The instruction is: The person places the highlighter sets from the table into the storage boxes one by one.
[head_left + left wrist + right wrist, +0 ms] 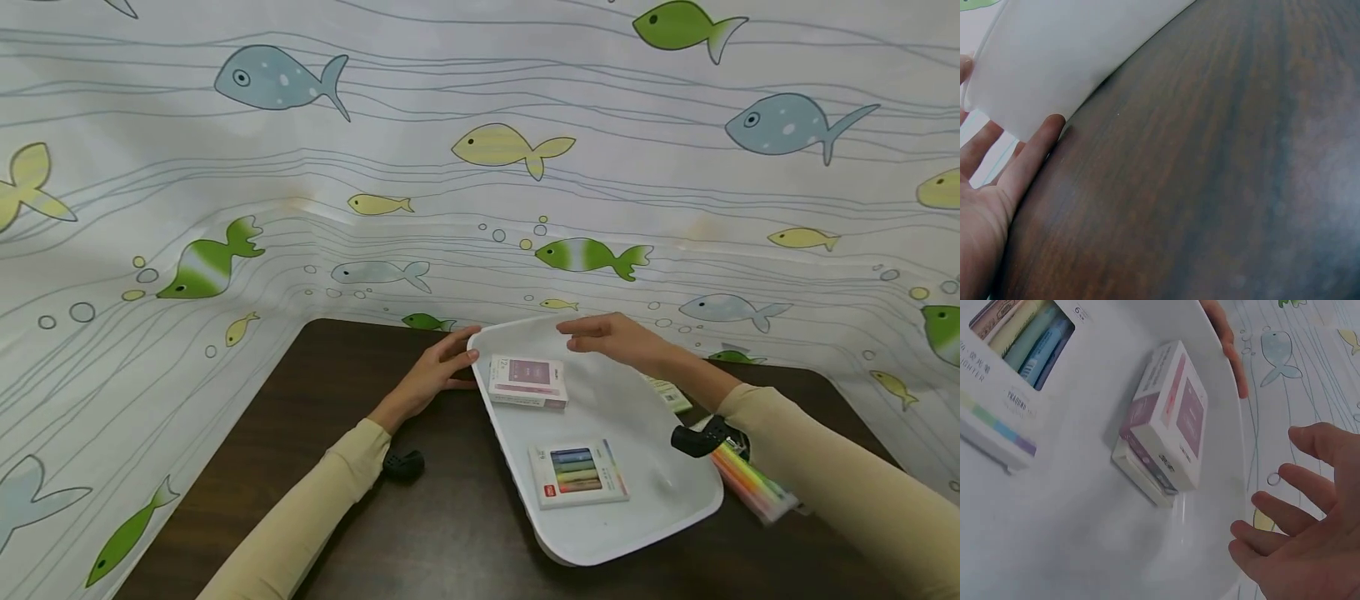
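A white plastic basket (645,467) sits on the dark table. My left hand (435,371) grips its far left corner, thumb at the rim and fingers against the outer wall. In the left wrist view, that hand's fingers (1035,150) reach along the basket's side close to the tabletop. My right hand (611,337) is over the far rim, fingers apart and holding nothing. Inside the basket, a white-and-mauve box (1169,419) lies on a thinner white box (1141,475). Nearer me lies a highlighter box (577,475) with a window showing coloured pens.
Right of the basket, partly under my right forearm, lies a clear pack of coloured pens (750,483). A yellow-green packet (670,396) shows behind the basket's right rim. A fish-patterned curtain (420,175) hangs along the back and sides of the brown table (360,367).
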Motion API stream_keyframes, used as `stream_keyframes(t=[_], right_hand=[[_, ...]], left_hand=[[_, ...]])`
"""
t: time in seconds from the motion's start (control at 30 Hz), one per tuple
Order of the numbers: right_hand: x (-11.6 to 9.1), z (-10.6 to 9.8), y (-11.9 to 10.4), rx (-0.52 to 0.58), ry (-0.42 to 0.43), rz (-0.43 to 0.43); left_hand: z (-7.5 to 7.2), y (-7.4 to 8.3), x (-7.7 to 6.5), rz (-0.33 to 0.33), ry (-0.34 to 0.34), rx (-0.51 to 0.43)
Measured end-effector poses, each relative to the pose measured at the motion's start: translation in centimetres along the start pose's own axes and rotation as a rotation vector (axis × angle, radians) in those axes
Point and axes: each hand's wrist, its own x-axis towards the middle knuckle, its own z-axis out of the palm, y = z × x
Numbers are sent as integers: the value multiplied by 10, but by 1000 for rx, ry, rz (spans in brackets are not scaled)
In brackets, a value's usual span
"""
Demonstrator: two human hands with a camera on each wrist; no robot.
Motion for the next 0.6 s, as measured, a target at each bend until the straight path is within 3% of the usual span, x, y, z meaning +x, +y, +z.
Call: stream_keyframes(t=[0.27,0.6], right_hand=[[-18,-19,14,-1,95,26],[-38,-37,30,49,91,14]], left_hand=[[-1,2,-1,2,-6,3],[0,3,-4,6,-19,14]])
